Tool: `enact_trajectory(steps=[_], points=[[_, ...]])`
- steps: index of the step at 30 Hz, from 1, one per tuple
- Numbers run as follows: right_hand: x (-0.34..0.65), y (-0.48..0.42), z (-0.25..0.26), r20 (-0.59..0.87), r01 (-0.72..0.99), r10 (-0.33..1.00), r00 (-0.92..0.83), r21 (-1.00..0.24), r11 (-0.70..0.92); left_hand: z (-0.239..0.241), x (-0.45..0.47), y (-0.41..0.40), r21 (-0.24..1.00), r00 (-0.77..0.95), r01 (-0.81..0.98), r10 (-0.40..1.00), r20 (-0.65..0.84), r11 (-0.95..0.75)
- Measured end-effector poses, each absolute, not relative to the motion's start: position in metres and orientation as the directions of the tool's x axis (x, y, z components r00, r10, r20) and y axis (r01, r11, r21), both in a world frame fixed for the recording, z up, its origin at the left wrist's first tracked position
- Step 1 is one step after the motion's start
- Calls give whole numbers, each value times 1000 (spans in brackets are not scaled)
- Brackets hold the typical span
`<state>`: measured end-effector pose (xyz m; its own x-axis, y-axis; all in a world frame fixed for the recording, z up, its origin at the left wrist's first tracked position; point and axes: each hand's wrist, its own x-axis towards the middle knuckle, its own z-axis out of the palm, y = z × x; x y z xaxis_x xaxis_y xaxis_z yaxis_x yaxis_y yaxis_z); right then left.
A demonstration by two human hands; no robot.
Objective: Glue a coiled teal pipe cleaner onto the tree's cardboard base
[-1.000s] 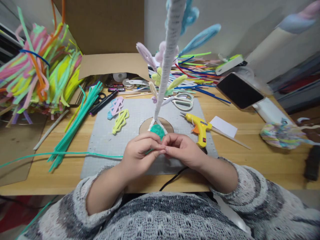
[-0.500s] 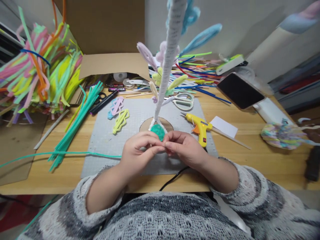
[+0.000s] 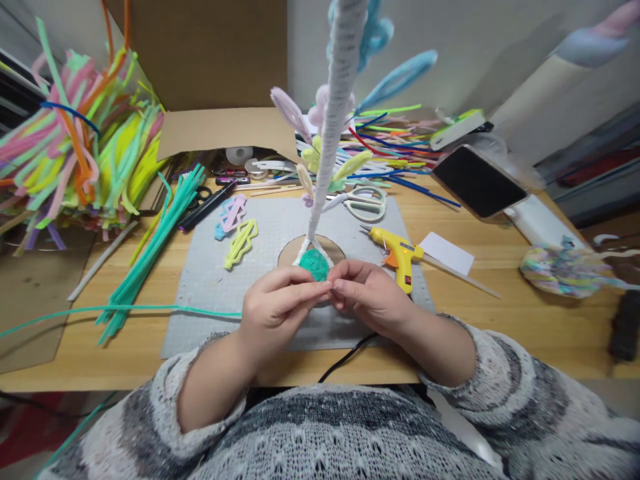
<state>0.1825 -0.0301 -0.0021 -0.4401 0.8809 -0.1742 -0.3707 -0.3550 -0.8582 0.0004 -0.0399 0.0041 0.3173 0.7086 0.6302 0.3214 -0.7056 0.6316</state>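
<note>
A flat round coil of green pipe cleaner [image 3: 314, 265] shows just above my fingertips. My left hand [image 3: 280, 300] is closed, its thumb and fingers pinched at the coil's lower edge. From that hand a long green pipe cleaner strand [image 3: 205, 311] trails off to the left. My right hand [image 3: 370, 293] pinches the coil's lower right edge, its fingertips touching those of the left. Behind the coil rises a white wrapped stem [image 3: 333, 120] with pastel loops, splitting at its base over a round cardboard disc [image 3: 290, 251]. The strand's part between the fingers is hidden.
A grey cutting mat [image 3: 200, 280] lies below. On it are bent pastel zigzag pieces [image 3: 241, 244], scissors [image 3: 367, 203] and a yellow glue gun [image 3: 397, 252]. Loose green pipe cleaners [image 3: 150, 260] lie left, a phone [image 3: 480, 180] right. A big multicoloured bundle [image 3: 75, 140] stands back left.
My left fingers have shifted: the thumb, apart before, now lies closer against the fingers. The coil shows slightly further left. My right hand stays almost still.
</note>
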Motion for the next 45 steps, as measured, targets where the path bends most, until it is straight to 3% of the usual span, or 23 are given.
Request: enact_trajectory(steps=[7,13,16,18,21,24,26,30,36,40,43,45], points=[[181,-31,-1,-203,-376,888,-412,-850,-369,-2,-2,-42,402,380,475,594,709,-783],[181,-30,-1,-263,-246,889,-376,-896,-369,-2,-1,-44,145,492,611,517,700,-778],[180,-32,-1,-247,-162,909,-335,-936,-314,-3,3,-46,87,528,650,531,662,-755],[179,-34,-3,-189,-138,934,-303,-961,-239,-3,6,-46,150,517,640,567,642,-753],[179,-36,-5,-57,-139,965,-258,-986,-96,-1,6,-43,475,447,500,686,575,-724],[180,-35,-5,48,-176,983,-178,-984,16,5,4,-38,852,377,234,851,365,-469],[180,-35,-3,98,-194,985,-139,-978,70,7,3,-36,976,358,59,917,176,-210],[182,-38,1,145,-163,976,-164,-980,118,8,1,-34,964,419,-210,906,-63,164],[182,-41,-1,186,-219,969,-160,-964,149,8,4,-32,855,478,-410,873,-96,319],[180,-40,0,104,-246,966,-236,-968,44,7,6,-34,942,374,-307,927,-11,135],[178,-42,2,67,-204,953,-295,-979,6,5,7,-37,980,347,-135,920,184,-146],[176,-44,4,35,-184,945,-326,-983,-27,4,8,-39,935,326,-19,882,340,-354]])
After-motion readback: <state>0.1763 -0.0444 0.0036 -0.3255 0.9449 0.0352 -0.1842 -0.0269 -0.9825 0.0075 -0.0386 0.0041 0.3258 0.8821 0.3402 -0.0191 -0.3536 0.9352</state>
